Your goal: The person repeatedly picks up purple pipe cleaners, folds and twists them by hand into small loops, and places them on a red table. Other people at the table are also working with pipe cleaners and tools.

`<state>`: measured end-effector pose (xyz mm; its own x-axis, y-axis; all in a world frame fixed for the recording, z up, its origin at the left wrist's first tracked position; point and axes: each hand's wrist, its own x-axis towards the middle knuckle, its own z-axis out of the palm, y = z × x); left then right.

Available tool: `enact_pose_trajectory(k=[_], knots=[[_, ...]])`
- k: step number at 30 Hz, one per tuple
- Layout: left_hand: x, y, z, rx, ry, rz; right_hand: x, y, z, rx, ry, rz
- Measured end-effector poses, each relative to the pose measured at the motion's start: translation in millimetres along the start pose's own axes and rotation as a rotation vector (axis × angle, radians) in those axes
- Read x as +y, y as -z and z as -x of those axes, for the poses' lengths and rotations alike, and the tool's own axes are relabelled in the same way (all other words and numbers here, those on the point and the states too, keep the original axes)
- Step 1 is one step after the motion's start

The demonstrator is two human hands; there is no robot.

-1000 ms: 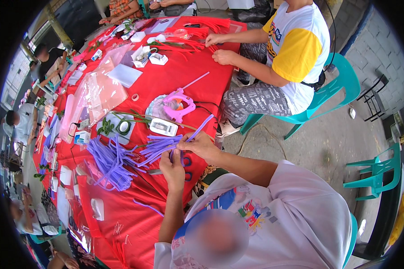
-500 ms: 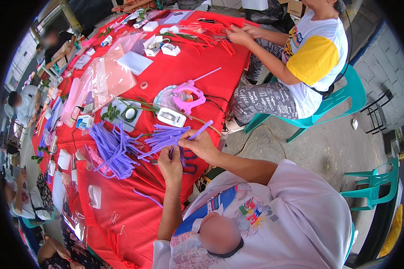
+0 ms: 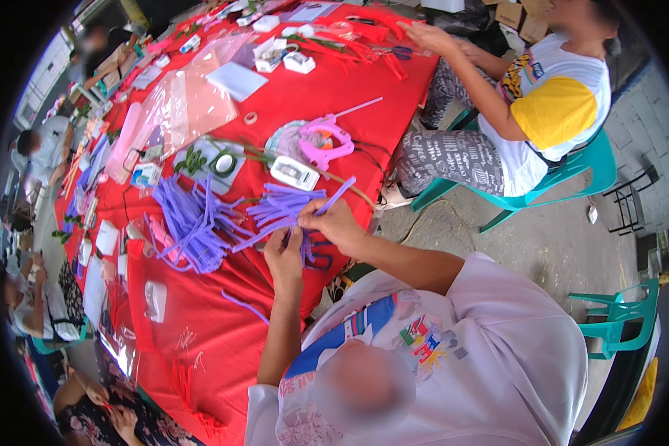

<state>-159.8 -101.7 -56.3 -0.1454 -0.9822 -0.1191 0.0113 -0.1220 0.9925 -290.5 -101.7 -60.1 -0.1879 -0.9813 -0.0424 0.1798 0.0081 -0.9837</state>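
Above the table edge, my left hand [image 3: 284,254] and my right hand [image 3: 330,224] are close together, both closed in a pinch. Between them runs a purple pipe cleaner [image 3: 340,195], one end rising past my right fingers. A purple length also pokes out left of my left hand, and I cannot tell if it is the same stem. Just beyond my hands lies a small bundle of purple pipe cleaners [image 3: 275,204]. Farther left spreads a larger pile of purple pipe cleaners [image 3: 197,230]. A single purple stem [image 3: 244,305] rests on the red tablecloth [image 3: 223,357].
A pink glue gun [image 3: 327,143] stands beyond the bundle, near a white box [image 3: 294,173] and green tape [image 3: 223,163]. Clear plastic wrap [image 3: 193,104] covers part of the table. Another person [image 3: 531,111] sits at right on a green chair [image 3: 565,186].
My view has shifted slightly. My hands keep their pinch on the pipe cleaner in nearly the same place. The person at right has raised their hands, and scissors now show on the table beside them.
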Motion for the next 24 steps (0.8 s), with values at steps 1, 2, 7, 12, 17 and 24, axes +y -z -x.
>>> enact_pose_trajectory(k=[1,2,7,12,17,24], knots=[[0,1,0,-0.01,0.057,0.059,-3,1,-1,-0.007,-0.013,0.071],[-2,3,0,-0.055,0.087,0.124,-2,2,-2,0.016,-0.092,-0.057],[-3,13,6,-0.18,0.184,0.389,-2,7,-10,-0.032,-0.063,-0.165],[15,22,21,-0.192,0.17,0.451,-28,-4,2,-0.072,-0.028,-0.14],[35,25,36,-0.126,0.156,0.448,-30,-12,10,-0.092,0.071,-0.013],[15,46,44,0.005,0.084,0.306,-23,-34,19,-0.268,0.059,-0.024]])
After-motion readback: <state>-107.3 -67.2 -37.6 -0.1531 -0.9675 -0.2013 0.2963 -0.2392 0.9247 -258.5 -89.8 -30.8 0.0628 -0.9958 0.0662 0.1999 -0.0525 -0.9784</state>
